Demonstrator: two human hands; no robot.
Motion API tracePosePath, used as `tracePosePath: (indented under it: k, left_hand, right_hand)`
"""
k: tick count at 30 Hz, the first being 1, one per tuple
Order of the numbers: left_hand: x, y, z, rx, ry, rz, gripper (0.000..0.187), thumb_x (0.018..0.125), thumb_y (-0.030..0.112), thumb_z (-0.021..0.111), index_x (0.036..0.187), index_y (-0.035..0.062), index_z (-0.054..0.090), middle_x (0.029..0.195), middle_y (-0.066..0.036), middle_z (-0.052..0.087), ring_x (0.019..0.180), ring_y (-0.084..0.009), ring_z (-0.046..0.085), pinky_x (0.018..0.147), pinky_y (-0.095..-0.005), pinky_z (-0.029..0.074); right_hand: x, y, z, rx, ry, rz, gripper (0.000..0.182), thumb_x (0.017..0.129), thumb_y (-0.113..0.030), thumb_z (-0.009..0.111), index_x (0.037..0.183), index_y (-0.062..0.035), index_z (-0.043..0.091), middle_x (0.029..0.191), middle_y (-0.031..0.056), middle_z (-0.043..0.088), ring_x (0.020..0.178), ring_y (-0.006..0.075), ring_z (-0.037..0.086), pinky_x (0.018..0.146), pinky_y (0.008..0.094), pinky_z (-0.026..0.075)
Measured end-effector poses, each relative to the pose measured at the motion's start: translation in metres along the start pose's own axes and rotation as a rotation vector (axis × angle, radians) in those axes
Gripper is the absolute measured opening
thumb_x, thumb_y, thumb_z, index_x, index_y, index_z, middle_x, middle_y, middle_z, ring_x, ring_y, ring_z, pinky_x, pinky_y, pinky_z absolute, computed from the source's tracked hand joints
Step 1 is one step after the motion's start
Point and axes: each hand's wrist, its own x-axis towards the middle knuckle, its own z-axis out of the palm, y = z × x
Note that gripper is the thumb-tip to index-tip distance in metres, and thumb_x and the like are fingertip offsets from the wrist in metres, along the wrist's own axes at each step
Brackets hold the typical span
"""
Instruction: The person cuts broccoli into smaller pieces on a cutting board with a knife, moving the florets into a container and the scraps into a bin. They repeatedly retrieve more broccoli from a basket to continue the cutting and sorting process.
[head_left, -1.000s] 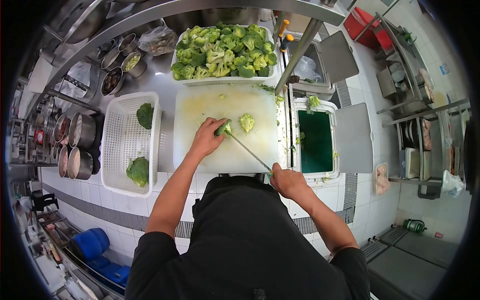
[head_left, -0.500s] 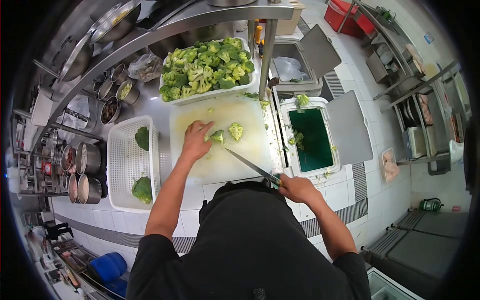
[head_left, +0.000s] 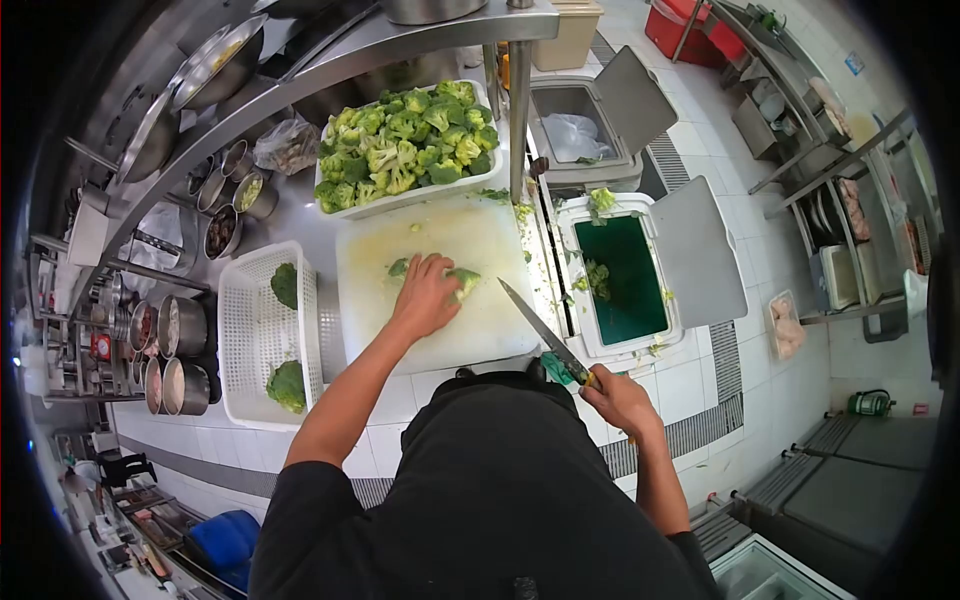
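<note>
My left hand (head_left: 428, 298) is over the white cutting board (head_left: 370, 320), fingers spread and bent down over broccoli. One floret (head_left: 465, 281) shows at its fingertips, and a smaller piece (head_left: 399, 267) lies beside its back edge. Whether the fingers grip anything is hidden. My right hand (head_left: 618, 400) is wrapped round the handle of a knife (head_left: 543, 328). The blade points up and left, its tip above the board's right side. Behind the board stands a white tub (head_left: 350, 212) heaped with cut broccoli (head_left: 410, 140).
A white basket (head_left: 240, 330) with two broccoli heads (head_left: 286, 386) stands left of the board. On the right is an open bin (head_left: 590, 345) with a green inside and scraps. A metal post (head_left: 519, 120) rises behind the board, under a steel shelf (head_left: 400, 40).
My left hand has moved right, over the florets. My right hand has drawn the knife right and slightly toward me, away from the board's middle.
</note>
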Motion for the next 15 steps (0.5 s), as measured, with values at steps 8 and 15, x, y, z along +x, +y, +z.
tracePosePath:
  k: [8, 15]
  left_hand:
    - [-0.027, -0.031, -0.006, -0.214, 0.094, -0.353, 0.084, 0.078, 0.051, 0.084, 0.150, 0.0200, 0.054, 0.162, -0.018, 0.035, 0.146, -0.0459, 0.035, 0.116, -0.0624, 0.035]
    - [0.015, 0.030, 0.023, -0.032, 0.017, -0.348, 0.059, 0.076, 0.050, 0.082, 0.123, 0.0165, 0.073, 0.153, -0.015, 0.046, 0.143, -0.0403, 0.037, 0.102, -0.0615, 0.045]
  right_hand:
    - [0.007, -0.004, -0.002, 0.032, 0.016, 0.084, 0.037, 0.098, -0.042, 0.059, 0.110, -0.0072, 0.060, 0.091, 0.0246, 0.072, 0.091, 0.0473, 0.068, 0.080, 0.0558, 0.050]
    - [0.028, -0.019, -0.006, -0.009, 0.048, 0.025, 0.039, 0.098, -0.042, 0.061, 0.111, -0.0052, 0.060, 0.088, 0.0258, 0.071, 0.088, 0.0478, 0.067, 0.077, 0.0545, 0.050]
